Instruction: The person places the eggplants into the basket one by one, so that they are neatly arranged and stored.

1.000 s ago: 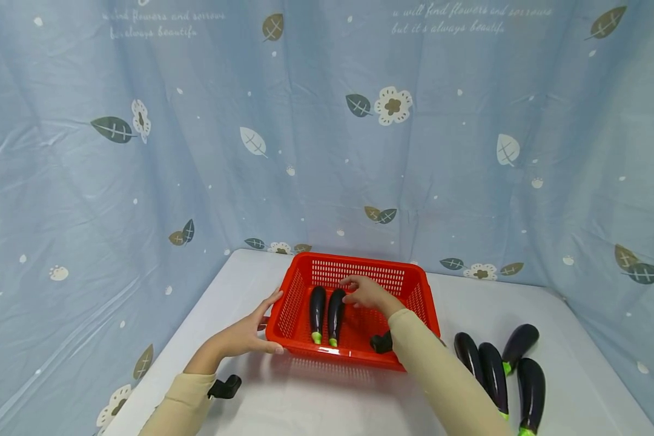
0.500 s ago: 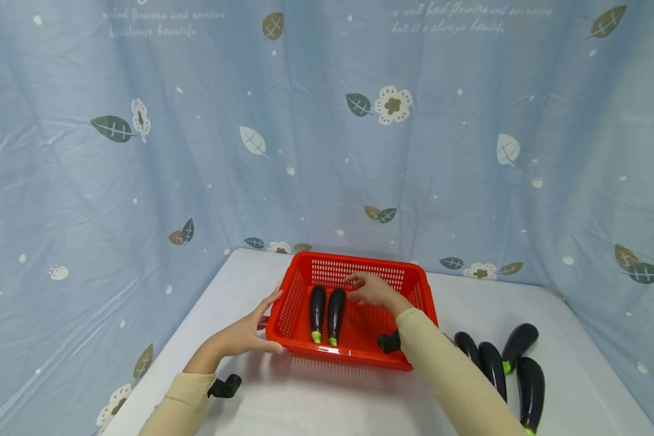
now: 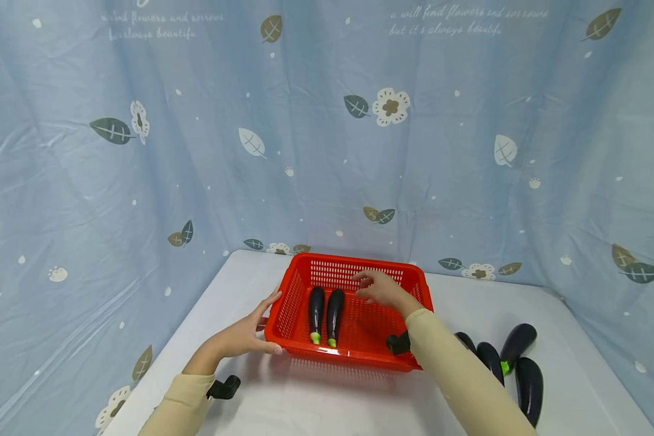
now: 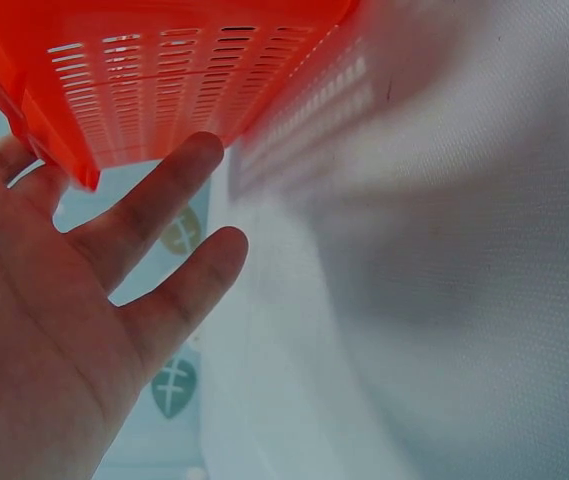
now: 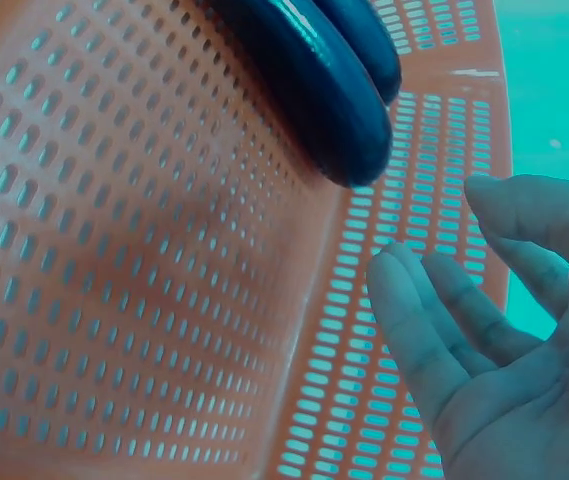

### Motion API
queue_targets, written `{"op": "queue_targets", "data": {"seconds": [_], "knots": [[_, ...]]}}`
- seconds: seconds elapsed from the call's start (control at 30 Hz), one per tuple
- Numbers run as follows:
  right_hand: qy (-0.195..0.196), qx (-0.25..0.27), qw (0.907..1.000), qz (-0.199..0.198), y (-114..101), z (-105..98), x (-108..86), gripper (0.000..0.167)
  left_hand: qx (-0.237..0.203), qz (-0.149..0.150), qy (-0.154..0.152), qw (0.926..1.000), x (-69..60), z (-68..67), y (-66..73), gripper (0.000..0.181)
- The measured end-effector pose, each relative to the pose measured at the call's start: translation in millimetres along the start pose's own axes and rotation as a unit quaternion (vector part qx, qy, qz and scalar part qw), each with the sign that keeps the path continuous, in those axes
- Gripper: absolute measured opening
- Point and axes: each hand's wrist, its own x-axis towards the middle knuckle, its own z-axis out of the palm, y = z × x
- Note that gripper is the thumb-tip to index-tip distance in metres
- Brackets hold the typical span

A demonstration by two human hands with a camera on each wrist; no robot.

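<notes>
Two dark purple eggplants [image 3: 316, 315] lie side by side in the left part of a red perforated plastic basket [image 3: 349, 357], green stem ends toward the front. My left hand [image 3: 242, 333] rests against the basket's left front corner, fingers spread; in the left wrist view, some fingertips of this hand [image 4: 64, 270] are hidden behind the rim. Inside the basket, right of the eggplants, hovers my right hand [image 3: 383, 289] with loosely bent fingers and nothing in them. The right wrist view shows a gap between that hand [image 5: 524, 330] and the eggplants' rounded ends [image 5: 359, 150].
Several more eggplants [image 3: 518, 342] lie on the white table [image 3: 572, 375] to the right of the basket, partly hidden by my right sleeve [image 3: 458, 375]. A blue patterned curtain [image 3: 305, 169] hangs behind and beside the table.
My right hand has moved a little to the right, away from the second eggplant in the basket. The left hand stays at the basket's corner.
</notes>
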Motion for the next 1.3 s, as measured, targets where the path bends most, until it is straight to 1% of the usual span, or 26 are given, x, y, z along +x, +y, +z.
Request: {"op": "queue_targets", "data": {"seconds": [0.33, 0.57, 0.83, 0.97, 1.07, 1.3], "knots": [[0.007, -0.002, 1.0000, -0.005, 4, -12, -7.3, 0.044, 0.002, -0.002, -0.001, 1.0000, 0.3, 0.5, 0.9, 0.118], [0.012, -0.008, 0.9999, -0.006, 7, -19, -11.3, 0.046, 0.000, 0.005, -0.004, 1.0000, 0.0, 0.2, 1.8, 0.118], [0.014, 0.008, 0.9997, -0.017, 7, -32, -16.2, 0.046, 0.004, 0.009, -0.002, 0.9999, -0.4, 0.3, 0.7, 0.119], [0.016, 0.005, 0.9996, -0.021, 10, -39, -19.3, 0.047, 0.002, 0.004, -0.001, 1.0000, 0.3, 0.6, 0.6, 0.120], [0.019, 0.007, 0.9996, -0.018, 12, -43, -21.5, 0.046, 0.001, 0.000, 0.001, 1.0000, 0.3, 0.5, 0.8, 0.120], [0.024, 0.018, 0.9993, -0.021, 16, -51, -26.6, 0.045, -0.001, 0.004, 0.000, 1.0000, 0.3, 0.5, 1.0, 0.120]]}}
